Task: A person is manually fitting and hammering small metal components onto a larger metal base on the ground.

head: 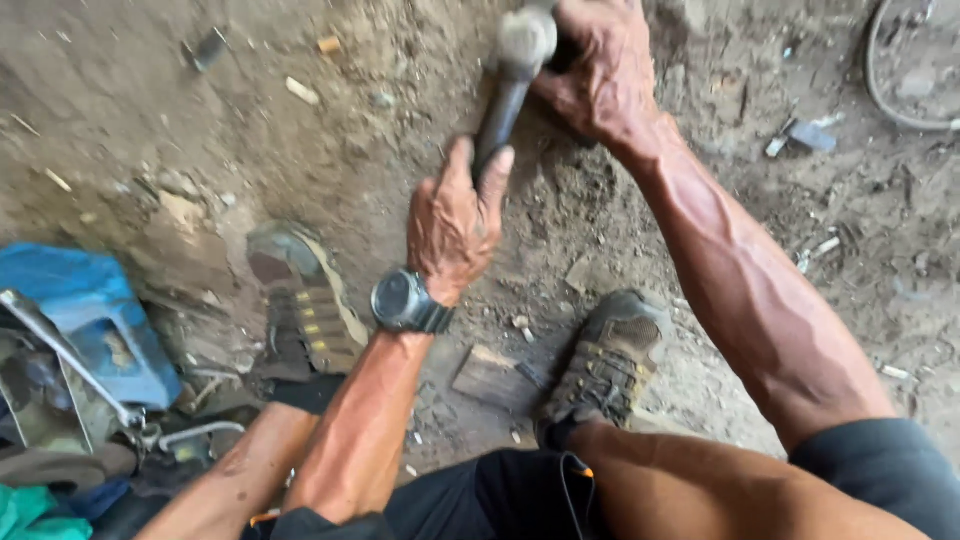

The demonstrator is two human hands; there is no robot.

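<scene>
Hands: left grips hammer; right near head.

blue bag, wood scrap, dirt ground

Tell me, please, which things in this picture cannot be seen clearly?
- Head view: the hammer head is blurred and partly cut off by the top edge.
- What the right hand grips is hidden under its fingers.
- The ring at top right is cut off by the corner.
- The metal tool on the blue bag is cut off by the left edge.
</scene>
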